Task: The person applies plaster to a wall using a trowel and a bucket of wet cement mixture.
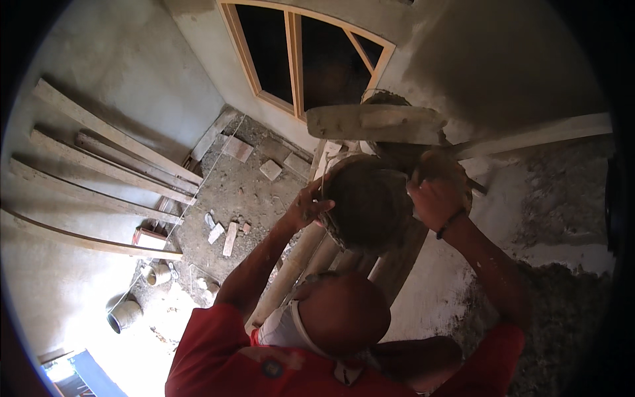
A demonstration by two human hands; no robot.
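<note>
Pan [370, 208] — round, dark, caked with mortar. It is raised overhead by a co-worker in a red shirt [211, 357], near the middle of the view, just below a board [374, 122].

Co-worker's hands — one hand [307, 205] grips the pan's rim at the picture's left, fingers curled over the edge. The other hand [433, 198], with a dark wristband, is clasped on the rim at the picture's right. Both arms reach up from below.

Wearer's own hands: neither shows, so their grip cannot be told.

Board: pale, mortar-smeared, lying level across the view above the pan.

Poles [311, 258]: several pale ones, slanting down under the pan, beside the co-worker's arm.

Window frame [294, 66]: bare wood, unglazed, dark beyond, set in a grey wall.

Planks [99, 165]: long, leaning in a row against the wall at left.

Bricks [270, 170]: loose pieces scattered on the rubble floor below the window.

Bucket [124, 315]: small, round, on the floor at lower left, well apart from the pan.

Plaster [562, 198]: rough, grey, patchy on the wall at right.
</note>
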